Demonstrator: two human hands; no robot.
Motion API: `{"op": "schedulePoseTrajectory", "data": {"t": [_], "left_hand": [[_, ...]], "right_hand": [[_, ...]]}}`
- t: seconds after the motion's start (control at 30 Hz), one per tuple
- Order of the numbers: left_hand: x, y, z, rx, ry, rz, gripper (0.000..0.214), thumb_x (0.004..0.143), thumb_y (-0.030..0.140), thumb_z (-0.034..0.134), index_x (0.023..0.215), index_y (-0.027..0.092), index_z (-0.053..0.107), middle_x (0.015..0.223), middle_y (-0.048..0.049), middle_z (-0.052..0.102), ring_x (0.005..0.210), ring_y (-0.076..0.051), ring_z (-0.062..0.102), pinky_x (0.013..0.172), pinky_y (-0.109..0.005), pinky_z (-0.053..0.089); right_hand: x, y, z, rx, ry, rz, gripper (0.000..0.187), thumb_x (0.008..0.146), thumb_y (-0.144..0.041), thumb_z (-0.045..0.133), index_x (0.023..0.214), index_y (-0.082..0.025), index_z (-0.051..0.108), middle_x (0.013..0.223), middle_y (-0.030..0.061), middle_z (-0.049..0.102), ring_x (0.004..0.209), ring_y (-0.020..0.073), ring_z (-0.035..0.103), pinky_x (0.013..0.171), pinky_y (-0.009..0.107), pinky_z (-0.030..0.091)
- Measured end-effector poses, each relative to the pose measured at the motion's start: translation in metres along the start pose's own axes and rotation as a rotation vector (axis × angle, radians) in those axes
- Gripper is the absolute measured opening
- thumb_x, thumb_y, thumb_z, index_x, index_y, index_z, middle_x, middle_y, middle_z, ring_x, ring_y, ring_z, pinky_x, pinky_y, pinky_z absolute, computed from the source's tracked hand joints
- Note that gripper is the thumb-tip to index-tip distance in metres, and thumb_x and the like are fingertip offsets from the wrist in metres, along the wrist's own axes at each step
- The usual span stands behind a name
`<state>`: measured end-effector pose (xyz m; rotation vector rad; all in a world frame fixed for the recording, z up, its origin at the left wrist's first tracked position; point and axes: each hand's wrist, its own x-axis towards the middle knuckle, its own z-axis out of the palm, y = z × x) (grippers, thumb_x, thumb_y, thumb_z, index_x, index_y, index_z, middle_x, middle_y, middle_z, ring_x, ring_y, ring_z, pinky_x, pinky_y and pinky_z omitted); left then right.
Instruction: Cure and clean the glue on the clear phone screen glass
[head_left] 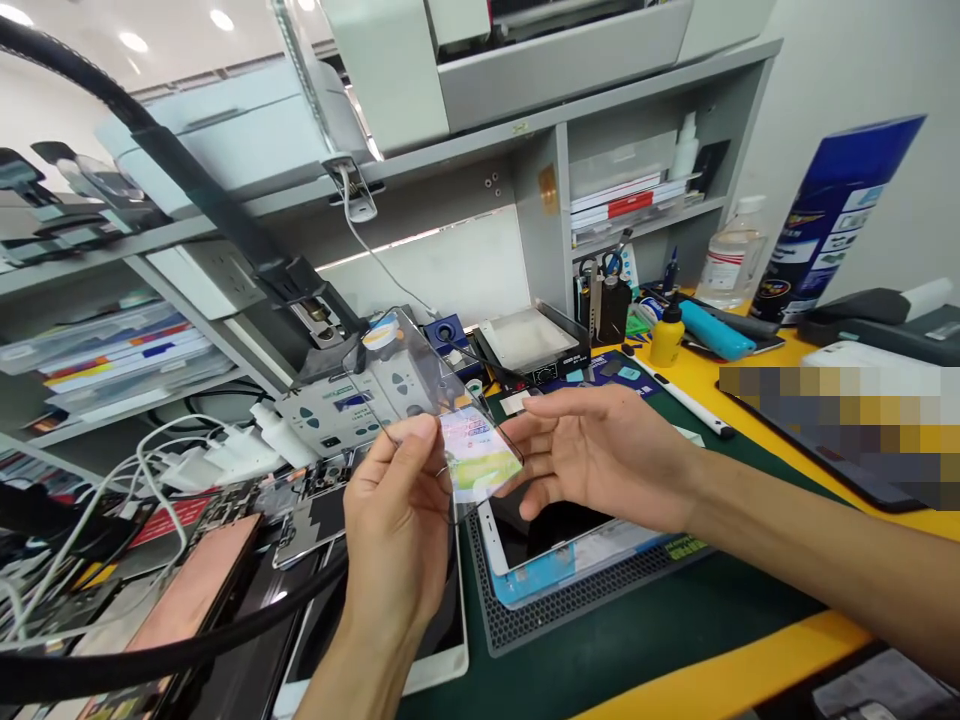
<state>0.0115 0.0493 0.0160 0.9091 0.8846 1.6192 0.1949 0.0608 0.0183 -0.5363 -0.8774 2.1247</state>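
My left hand pinches a clear, phone-shaped glass sheet with a dark edge line, holding it tilted above the bench. A shiny printed label in green and pink covers its lower part. My right hand is at the sheet's right edge, palm turned in and fingers curved apart; whether its fingertips touch the sheet I cannot tell. Below the hands lies a white phone with a dark screen, on a blue and white packet over a black perforated mat.
A white-framed tablet and several opened devices lie at left. A control box stands behind them. A thick black cable crosses low. Further right are a yellow bottle, a white pen-like stick and a blue can.
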Motion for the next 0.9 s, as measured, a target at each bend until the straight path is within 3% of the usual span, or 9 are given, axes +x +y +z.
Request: {"op": "schedulePoseTrajectory", "data": {"t": [0.13, 0.2, 0.33, 0.43, 0.5, 0.57, 0.73, 0.9], "left_hand": [[-0.001, 0.002, 0.000, -0.005, -0.007, -0.015, 0.021, 0.073, 0.029, 0.083, 0.080, 0.015, 0.069, 0.083, -0.0055, 0.074, 0.069, -0.018, 0.069, 0.061, -0.028, 0.061], [-0.002, 0.003, 0.000, 0.001, -0.011, -0.015, 0.021, 0.074, 0.030, 0.083, 0.081, 0.015, 0.069, 0.082, -0.0054, 0.074, 0.069, -0.019, 0.069, 0.062, -0.030, 0.061], [-0.003, 0.004, 0.000, 0.007, 0.007, -0.009, 0.022, 0.073, 0.031, 0.083, 0.080, 0.016, 0.070, 0.082, -0.0056, 0.075, 0.067, -0.018, 0.069, 0.062, -0.028, 0.060], [-0.003, 0.005, 0.002, -0.016, 0.018, 0.009, 0.020, 0.074, 0.030, 0.084, 0.079, 0.015, 0.071, 0.081, -0.0050, 0.075, 0.065, -0.013, 0.067, 0.059, -0.020, 0.056], [-0.003, 0.005, 0.002, -0.047, 0.034, 0.036, 0.017, 0.075, 0.028, 0.084, 0.080, 0.015, 0.073, 0.076, -0.0013, 0.072, 0.061, -0.008, 0.063, 0.056, -0.014, 0.051], [-0.003, 0.004, 0.003, -0.062, 0.049, 0.074, 0.015, 0.075, 0.025, 0.085, 0.081, 0.016, 0.074, 0.071, 0.0024, 0.068, 0.057, -0.005, 0.059, 0.054, -0.011, 0.049], [-0.004, 0.002, 0.001, 0.009, 0.052, 0.178, 0.013, 0.080, 0.026, 0.082, 0.085, 0.017, 0.073, 0.076, 0.0014, 0.071, 0.059, -0.008, 0.065, 0.057, -0.017, 0.055], [-0.008, 0.003, 0.002, 0.032, 0.035, 0.203, 0.008, 0.083, 0.023, 0.079, 0.084, 0.018, 0.073, 0.075, 0.0019, 0.071, 0.061, -0.011, 0.068, 0.057, -0.021, 0.059]], "right_hand": [[0.002, -0.002, -0.003, 0.108, -0.061, 0.097, 0.034, 0.086, -0.038, 0.059, 0.093, -0.010, 0.078, 0.087, 0.0125, 0.077, 0.084, 0.0235, 0.073, 0.075, 0.034, 0.058], [0.003, -0.002, -0.003, 0.033, -0.039, 0.067, 0.036, 0.087, -0.039, 0.056, 0.092, -0.011, 0.078, 0.087, 0.0132, 0.076, 0.085, 0.0247, 0.073, 0.074, 0.036, 0.058], [0.002, 0.002, 0.002, -0.248, 0.149, -0.198, 0.024, 0.089, -0.034, 0.064, 0.087, -0.015, 0.078, 0.084, 0.0096, 0.073, 0.077, 0.0209, 0.069, 0.067, 0.033, 0.057], [-0.003, 0.008, 0.007, -0.465, 0.321, -0.510, 0.020, 0.090, -0.037, 0.072, 0.085, -0.020, 0.078, 0.078, 0.0042, 0.072, 0.073, 0.0166, 0.065, 0.067, 0.027, 0.054], [-0.008, 0.013, 0.008, -0.742, 0.397, -0.746, 0.024, 0.097, -0.041, 0.063, 0.095, -0.024, 0.080, 0.085, 0.0041, 0.075, 0.079, 0.0186, 0.068, 0.072, 0.030, 0.054], [-0.012, 0.018, 0.008, -1.002, 0.391, -0.902, 0.028, 0.103, -0.037, 0.052, 0.113, -0.029, 0.077, 0.101, 0.0040, 0.076, 0.093, 0.0207, 0.070, 0.080, 0.033, 0.054], [-0.015, 0.027, 0.004, -1.263, 0.282, -1.025, 0.033, 0.103, -0.023, 0.047, 0.130, -0.027, 0.067, 0.123, 0.0048, 0.071, 0.116, 0.0197, 0.065, 0.100, 0.034, 0.049], [-0.012, 0.030, 0.003, -1.365, 0.256, -1.032, 0.038, 0.100, -0.021, 0.050, 0.136, -0.024, 0.061, 0.133, 0.0070, 0.067, 0.128, 0.0199, 0.058, 0.113, 0.034, 0.040]]}}
